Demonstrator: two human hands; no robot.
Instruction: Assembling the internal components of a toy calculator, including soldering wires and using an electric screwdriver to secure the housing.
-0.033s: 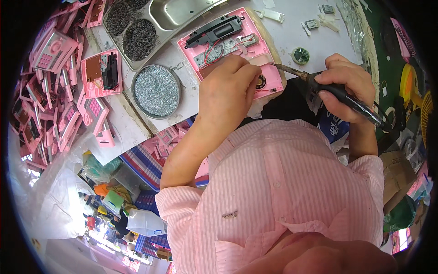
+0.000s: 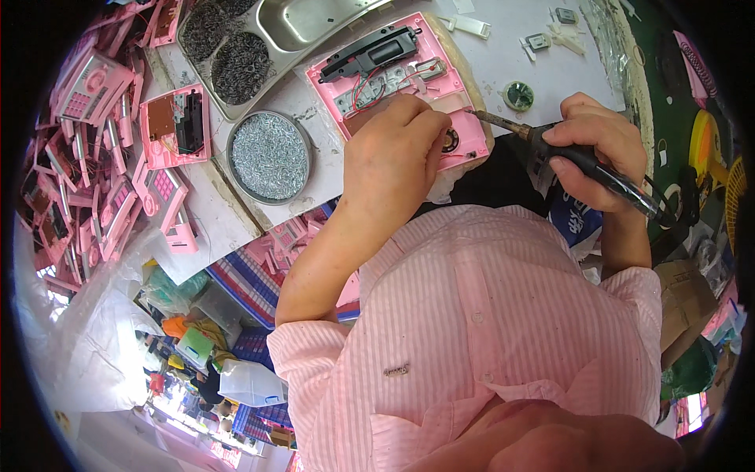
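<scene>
My right hand (image 2: 602,149) grips the black handle of a soldering iron (image 2: 578,157). The iron's tip points left, at the right side of an open pink plastic housing (image 2: 470,135). Over that housing my left hand (image 2: 393,149) is closed, thumb and fingers pinched together beside a small round speaker (image 2: 449,141). Whatever it pinches is hidden. Inside the housing lie a black plastic assembly (image 2: 370,53), thin red wires (image 2: 358,88) and a grey metal strip (image 2: 377,86). My left hand covers part of a brown board there.
Left of the housing stand a round tin of small silvery screws (image 2: 270,157) and a metal tray (image 2: 292,55) with dark small parts. Another pink housing (image 2: 174,126) and a heap of pink devices (image 2: 94,86) lie farther left. A small round green-filled container (image 2: 517,96) sits right.
</scene>
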